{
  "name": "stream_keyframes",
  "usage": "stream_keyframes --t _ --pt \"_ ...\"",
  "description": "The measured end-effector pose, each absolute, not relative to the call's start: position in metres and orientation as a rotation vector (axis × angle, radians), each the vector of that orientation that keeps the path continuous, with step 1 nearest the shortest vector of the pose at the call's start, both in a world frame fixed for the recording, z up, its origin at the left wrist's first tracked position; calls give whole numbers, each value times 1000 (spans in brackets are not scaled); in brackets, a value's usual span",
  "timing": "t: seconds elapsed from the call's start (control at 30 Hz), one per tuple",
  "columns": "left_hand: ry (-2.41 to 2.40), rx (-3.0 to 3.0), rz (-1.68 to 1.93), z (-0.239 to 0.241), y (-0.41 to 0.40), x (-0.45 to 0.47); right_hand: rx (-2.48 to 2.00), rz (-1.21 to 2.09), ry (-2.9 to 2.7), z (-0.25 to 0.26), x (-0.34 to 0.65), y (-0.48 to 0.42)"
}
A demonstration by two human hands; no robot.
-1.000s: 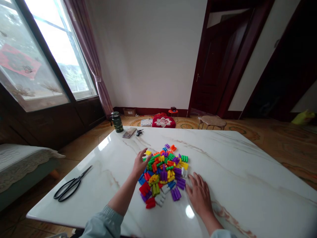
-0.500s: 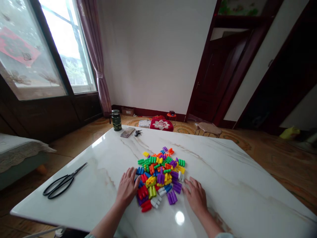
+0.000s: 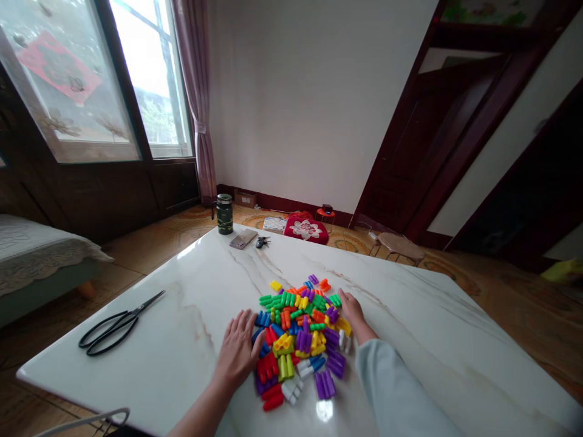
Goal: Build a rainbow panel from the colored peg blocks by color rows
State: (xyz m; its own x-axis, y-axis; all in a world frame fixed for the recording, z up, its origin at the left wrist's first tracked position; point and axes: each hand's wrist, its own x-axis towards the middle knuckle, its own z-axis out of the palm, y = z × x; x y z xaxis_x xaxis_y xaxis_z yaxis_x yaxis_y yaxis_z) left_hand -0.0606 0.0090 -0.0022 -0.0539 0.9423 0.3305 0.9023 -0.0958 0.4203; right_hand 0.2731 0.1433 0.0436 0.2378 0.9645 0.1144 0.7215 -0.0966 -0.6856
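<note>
Brightly coloured plastic building blocks, shaped like joined tubes, lie in a loose pile on the table. Along the pile's left edge my left hand (image 3: 239,349) rests flat and open, its thumb against the blue and red blocks (image 3: 267,366). At the far right side of the pile is my right hand (image 3: 353,308), turned edge-on with fingers stretched out. Its fingertips are by a green block (image 3: 335,300); whether they touch it I cannot tell. Purple blocks (image 3: 325,385) and white blocks (image 3: 292,388) lie at the near edge.
Black-handled scissors (image 3: 122,325) lie on the left of the white marbled table (image 3: 182,376). Toward the far edge are a dark green flask (image 3: 225,214), a phone (image 3: 243,238) and keys (image 3: 262,242). A round stool (image 3: 399,247) stands on the floor beyond.
My right hand has moved forward along the pile's right side, from the near purple blocks to the green block. My left hand stays beside the pile. The view has shifted and tilted slightly.
</note>
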Motion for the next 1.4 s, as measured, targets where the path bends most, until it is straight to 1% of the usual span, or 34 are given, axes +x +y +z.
stream_keyframes --t 0.13,0.23,0.33,0.43,0.63,0.8,0.93,1.13,1.27,1.4 --pt "2056 2098 859 -2 9 -60 -1898 532 -1689 52 267 158" --pt "2065 2095 826 -1 9 -60 -1989 384 -1689 56 264 172" --pt "2075 2088 787 1 8 -60 -1931 304 -1739 56 253 186" --pt "2075 2089 781 2 7 -60 -1833 325 -1830 56 240 195" --pt "2059 2064 782 3 6 -59 -1963 400 -1880 59 223 208" --pt "2050 2068 803 4 6 -59 -1807 466 -2000 51 209 216" --pt "2056 2058 789 5 5 -59 -1750 465 -1978 53 208 211" --pt "2044 2083 821 8 5 -59 -1627 328 -1647 50 240 162" --pt "2040 2089 819 10 5 -58 -1663 269 -1415 22 273 93" --pt "2042 2092 817 13 4 -57 -1691 187 -1429 -9 291 26"
